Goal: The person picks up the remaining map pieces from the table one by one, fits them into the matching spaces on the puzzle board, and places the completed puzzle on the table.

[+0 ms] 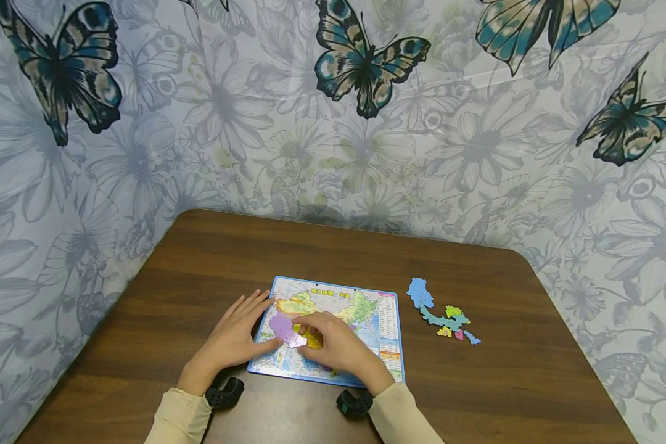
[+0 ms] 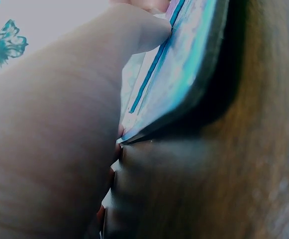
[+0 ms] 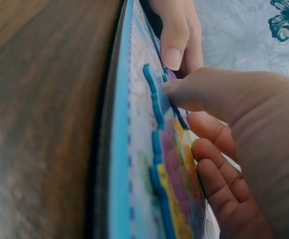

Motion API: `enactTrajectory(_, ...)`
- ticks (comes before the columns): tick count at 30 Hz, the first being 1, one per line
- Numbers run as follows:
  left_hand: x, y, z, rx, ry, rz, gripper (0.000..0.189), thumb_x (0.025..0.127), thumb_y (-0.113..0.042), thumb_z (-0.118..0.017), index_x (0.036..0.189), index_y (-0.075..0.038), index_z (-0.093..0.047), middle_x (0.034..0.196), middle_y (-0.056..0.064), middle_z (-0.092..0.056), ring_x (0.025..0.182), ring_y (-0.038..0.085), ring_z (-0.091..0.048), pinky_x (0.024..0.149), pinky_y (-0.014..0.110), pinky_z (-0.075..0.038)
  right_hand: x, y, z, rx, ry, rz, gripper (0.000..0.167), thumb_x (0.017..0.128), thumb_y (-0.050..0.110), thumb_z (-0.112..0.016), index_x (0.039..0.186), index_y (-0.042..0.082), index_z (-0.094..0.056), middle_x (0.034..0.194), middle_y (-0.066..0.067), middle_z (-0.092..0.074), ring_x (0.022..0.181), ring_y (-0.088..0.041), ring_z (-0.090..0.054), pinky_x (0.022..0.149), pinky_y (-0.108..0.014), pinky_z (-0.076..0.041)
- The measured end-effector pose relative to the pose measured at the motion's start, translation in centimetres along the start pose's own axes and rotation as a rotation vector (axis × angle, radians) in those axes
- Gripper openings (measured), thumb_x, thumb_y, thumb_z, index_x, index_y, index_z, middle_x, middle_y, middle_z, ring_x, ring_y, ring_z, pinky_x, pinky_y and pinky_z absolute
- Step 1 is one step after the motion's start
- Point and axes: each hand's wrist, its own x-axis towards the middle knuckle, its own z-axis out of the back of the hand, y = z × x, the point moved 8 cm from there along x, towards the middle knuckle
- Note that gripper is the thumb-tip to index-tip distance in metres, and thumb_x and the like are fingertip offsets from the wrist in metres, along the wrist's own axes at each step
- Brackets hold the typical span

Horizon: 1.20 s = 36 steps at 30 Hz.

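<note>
A map puzzle board (image 1: 390, 314) with a blue rim lies on the table, colored pieces fitted across it. On its left part is a purple puzzle piece (image 1: 280, 325), whose edge stands a little proud in the right wrist view. My right hand (image 1: 338, 345) pinches this piece at its right end, between thumb (image 3: 199, 92) and forefinger. Beside it, my left hand (image 1: 233, 336) lies over the board's left edge with fingers extended, and its thumb (image 2: 151, 32) touches or nearly touches the purple piece. Below the right thumb sit blue and yellow pieces (image 3: 171, 209).
Right of the board lie several loose pieces: a light blue one (image 1: 420, 292), a long teal one (image 1: 437, 319), a yellow-green one (image 1: 452, 311), a yellow one (image 1: 444, 332), a pink one (image 1: 459, 335) and a small blue one (image 1: 471, 338). A butterfly-print cloth (image 1: 227, 154) hangs behind the brown table (image 1: 505, 370).
</note>
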Motion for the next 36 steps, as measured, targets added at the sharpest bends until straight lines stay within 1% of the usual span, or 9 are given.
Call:
enactTrajectory(5,0.02,0.07,-0.09,-0.004,0.002,0.002,0.091,0.085,-0.060,-0.074,0.155,-0.008,-0.047,0.165,0.013,-0.038,0.155,0.034,-0.029,0.127,0.056,-0.018,-0.01,-0.14,-0.02,0.009,0.003,0.011,0.046,0.091,0.025,-0.081,0.134,0.018,-0.066,0.104,0.010,-0.068,0.088,-0.003,-0.055,0.079,-0.020,-0.051)
enactTrajectory(10,0.01,0.14,-0.14,-0.010,0.005,0.009,0.092,0.085,-0.062,-0.073,0.155,-0.008,-0.047,0.165,0.013,-0.038,0.156,0.034,-0.029,0.127,0.057,-0.017,0.00,-0.18,0.00,0.006,0.000,0.023,0.042,0.091,0.025,-0.081,0.130,0.018,-0.067,0.102,0.010,-0.068,0.087,-0.004,-0.054,0.078,-0.019,-0.050)
enactTrajectory(18,0.00,0.13,-0.04,-0.002,0.002,0.005,0.092,0.085,-0.059,-0.075,0.155,-0.008,-0.046,0.165,0.013,-0.038,0.155,0.034,-0.029,0.127,0.056,-0.018,0.03,0.14,-0.09,0.004,0.005,0.045,0.043,0.093,0.027,-0.079,0.133,0.020,-0.066,0.105,0.012,-0.068,0.090,-0.002,-0.056,0.079,-0.019,-0.050)
enactTrajectory(25,-0.05,0.13,-0.03,-0.002,0.003,0.005,0.093,0.084,-0.062,-0.074,0.155,-0.009,-0.046,0.165,0.012,-0.038,0.155,0.034,-0.029,0.127,0.056,-0.018,0.07,0.20,-0.16,-0.001,0.012,0.021,0.044,0.093,0.026,-0.079,0.135,0.019,-0.066,0.110,0.010,-0.070,0.088,-0.003,-0.054,0.080,-0.020,-0.050)
enactTrajectory(30,-0.04,0.20,-0.14,-0.003,0.013,0.014,0.094,0.084,-0.065,-0.073,0.156,-0.009,-0.046,0.166,0.012,-0.037,0.156,0.034,-0.029,0.127,0.056,-0.017,0.00,0.10,-0.14,0.003,0.021,0.013,0.039,0.093,0.026,-0.079,0.130,0.021,-0.069,0.111,0.012,-0.071,0.089,-0.002,-0.055,0.081,-0.020,-0.050)
enactTrajectory(36,-0.02,0.15,-0.11,-0.006,0.014,0.015,0.094,0.085,-0.065,-0.072,0.156,-0.009,-0.046,0.166,0.012,-0.037,0.156,0.033,-0.028,0.127,0.056,-0.017,-0.05,0.10,0.04,0.015,0.020,0.019,0.042,0.093,0.026,-0.080,0.133,0.021,-0.068,0.111,0.012,-0.071,0.089,-0.003,-0.056,0.081,-0.021,-0.051)
